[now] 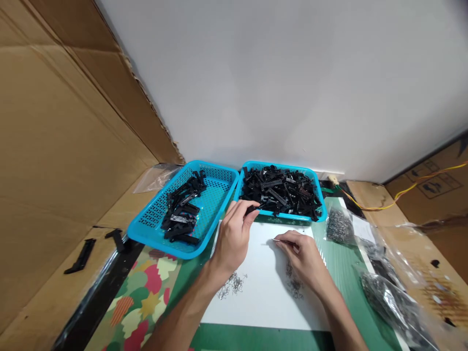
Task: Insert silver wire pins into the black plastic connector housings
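My left hand point(234, 236) reaches to the front rim of the right blue basket point(319, 214), its fingertips pinched on a black plastic part point(253, 210) from the pile of black parts point(281, 190) inside. My right hand point(302, 256) rests on a white sheet point(263, 297), thumb and forefinger pinched on a thin metal wire piece point(278, 240). Small heaps of metal springs point(232, 284) lie on the sheet by both wrists. The left blue basket point(149, 234) holds a smaller batch of black parts point(183, 214).
A green mat point(343, 282) lies under the sheet. Clear bags of metal pieces point(387, 292) sit at the right, with another heap point(338, 225) near the basket. Cardboard walls stand left and right. Two black parts point(81, 256) lie loose on the left. A yellow wire point(402, 192) runs at the back right.
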Available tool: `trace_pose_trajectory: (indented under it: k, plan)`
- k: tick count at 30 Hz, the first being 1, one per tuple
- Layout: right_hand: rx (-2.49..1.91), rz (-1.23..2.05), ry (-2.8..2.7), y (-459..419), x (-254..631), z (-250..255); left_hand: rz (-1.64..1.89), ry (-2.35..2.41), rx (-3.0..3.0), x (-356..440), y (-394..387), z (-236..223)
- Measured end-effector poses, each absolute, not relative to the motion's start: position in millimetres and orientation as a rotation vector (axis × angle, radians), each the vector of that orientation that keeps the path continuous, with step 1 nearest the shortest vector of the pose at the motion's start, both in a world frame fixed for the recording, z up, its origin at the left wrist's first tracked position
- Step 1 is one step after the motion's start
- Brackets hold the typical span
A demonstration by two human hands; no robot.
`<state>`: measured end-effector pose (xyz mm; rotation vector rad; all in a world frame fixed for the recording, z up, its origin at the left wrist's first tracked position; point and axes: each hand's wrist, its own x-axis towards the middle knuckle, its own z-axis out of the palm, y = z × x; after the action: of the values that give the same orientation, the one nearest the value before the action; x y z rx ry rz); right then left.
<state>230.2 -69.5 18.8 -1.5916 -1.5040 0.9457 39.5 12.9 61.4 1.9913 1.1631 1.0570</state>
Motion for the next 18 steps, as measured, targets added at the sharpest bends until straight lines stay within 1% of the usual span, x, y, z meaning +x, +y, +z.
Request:
trace_pose_trajectory:
  k: [2,5,11,14,18]
  plan:
    - [-1.581,0.923,-1.535,-69.9,230.0,18.7,1.08,1.189,2.142,50.1,24.6,70.5]
    - [-1.584,0.888,-1.558,-71.2,229.9,15.8,1.086,1.209,2.215,67.2,42.7,77.4]
    - [-1.607,0.88,-1.596,-76.0,231.5,11.4,0.962,1.294,2.333,82.3,60.2,81.3]
    - [-1.619,0.884,-1.624,-78.1,232.4,12.4,0.885,1.365,2.382,66.4,61.0,88.6]
    - [-1.612,0.863,-1.621,-80.8,233.0,14.3,0.735,1.582,2.41,13.1,71.0,102.5]
